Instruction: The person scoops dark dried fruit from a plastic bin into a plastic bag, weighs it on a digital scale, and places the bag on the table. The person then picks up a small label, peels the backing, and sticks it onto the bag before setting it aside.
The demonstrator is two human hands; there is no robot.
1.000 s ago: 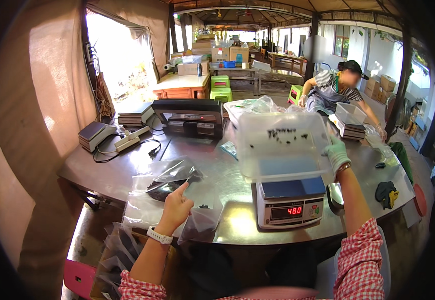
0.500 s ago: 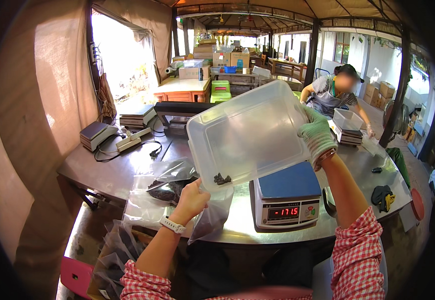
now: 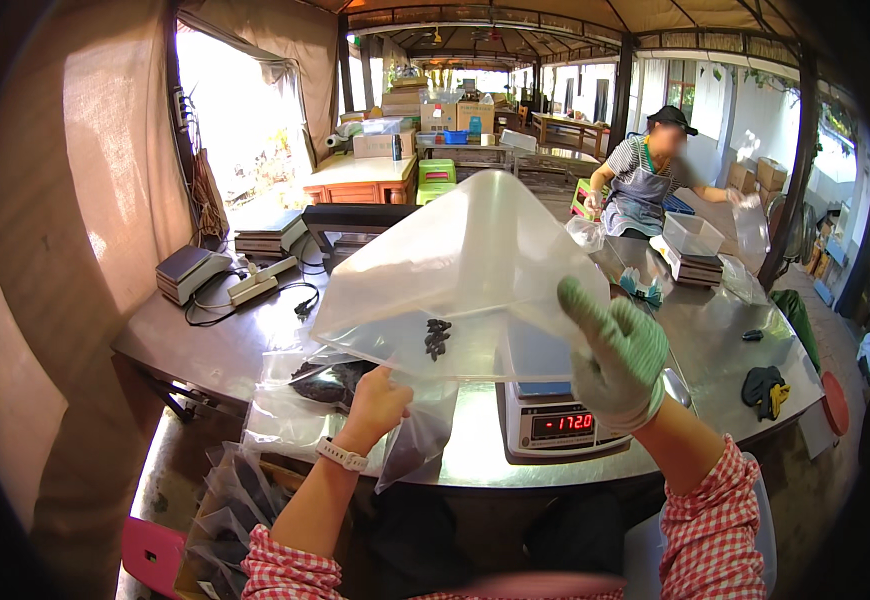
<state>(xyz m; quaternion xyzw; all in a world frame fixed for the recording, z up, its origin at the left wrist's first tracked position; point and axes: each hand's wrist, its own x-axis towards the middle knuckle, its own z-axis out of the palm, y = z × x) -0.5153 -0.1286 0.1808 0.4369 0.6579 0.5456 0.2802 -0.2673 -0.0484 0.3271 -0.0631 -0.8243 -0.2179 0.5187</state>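
Observation:
My gloved right hand (image 3: 615,355) grips the side of a translucent plastic tub (image 3: 455,260), tilted in the air above the steel table, with a small cluster of dark pieces (image 3: 437,338) in its near corner. Below that corner, my bare left hand (image 3: 379,410) has curled fingers at the edge of an open clear bag (image 3: 280,420) holding dark material (image 3: 320,385); its fingertips are partly hidden. A white scale (image 3: 545,430) with a blue pan and red display sits beneath the tub, partly covered by it.
A black machine (image 3: 355,215), a power strip (image 3: 260,280), metal blocks (image 3: 183,270) and cables occupy the table's back left. A co-worker (image 3: 635,185) stands at back right by another tub (image 3: 693,232). Dark-yellow gloves (image 3: 765,390) lie at right, a box of bags (image 3: 225,520) below left.
The tub has swung leftward from over the scale toward the bag and tipped, its dark pieces gathering in the near corner. The co-worker has straightened somewhat.

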